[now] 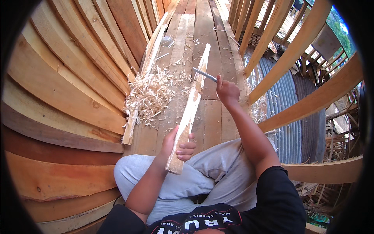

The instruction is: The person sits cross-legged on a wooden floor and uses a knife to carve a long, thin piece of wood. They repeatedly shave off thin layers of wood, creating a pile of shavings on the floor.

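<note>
My left hand (169, 142) is wrapped round the thick near end of a long pale piece of wood (189, 111), which slants up and away from my lap and narrows to a tip at its far end. My right hand (228, 91) is closed on the handle of a knife (206, 75). The steel blade lies across the upper part of the wood, pointing left, and seems to touch it. Most of the handle is hidden inside my fist. Shaved facets show along the wood's face, with rougher brown surface near its near end.
A heap of curled wood shavings (150, 95) lies on the plank floor (210, 117) to the left, over a long pale batten (130, 126). Boards (66, 97) stand stacked along the left side. Wooden railing slats (296, 46) line the right, above corrugated metal sheets (286, 117).
</note>
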`<act>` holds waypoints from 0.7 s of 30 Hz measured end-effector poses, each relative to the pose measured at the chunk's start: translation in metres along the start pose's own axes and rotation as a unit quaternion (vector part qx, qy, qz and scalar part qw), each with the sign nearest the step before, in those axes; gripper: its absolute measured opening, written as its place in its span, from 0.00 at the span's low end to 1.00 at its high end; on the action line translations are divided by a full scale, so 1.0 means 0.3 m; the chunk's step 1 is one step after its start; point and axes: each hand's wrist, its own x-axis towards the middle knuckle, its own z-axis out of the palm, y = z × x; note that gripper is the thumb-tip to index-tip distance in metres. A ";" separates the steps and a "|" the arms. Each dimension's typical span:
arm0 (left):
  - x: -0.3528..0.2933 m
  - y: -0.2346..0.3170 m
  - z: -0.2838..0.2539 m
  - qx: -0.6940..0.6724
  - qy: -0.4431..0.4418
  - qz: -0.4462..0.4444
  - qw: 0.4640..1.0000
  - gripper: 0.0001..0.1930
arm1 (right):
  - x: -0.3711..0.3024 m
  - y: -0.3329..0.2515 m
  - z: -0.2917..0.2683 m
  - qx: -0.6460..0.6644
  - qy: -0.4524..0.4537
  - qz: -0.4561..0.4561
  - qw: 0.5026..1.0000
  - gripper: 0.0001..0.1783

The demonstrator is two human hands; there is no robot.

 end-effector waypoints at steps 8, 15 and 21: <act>0.023 -0.024 0.062 0.245 0.247 0.128 0.929 0.24 | -0.014 0.018 0.059 0.228 -0.197 -0.070 0.951 0.27; 0.007 0.011 0.012 0.240 0.189 0.085 0.948 0.25 | -0.034 0.009 0.057 0.283 -0.242 -0.028 0.928 0.25; -0.001 0.010 0.039 0.231 0.230 0.068 0.943 0.25 | -0.065 -0.043 -0.006 0.176 -0.215 -0.050 0.959 0.24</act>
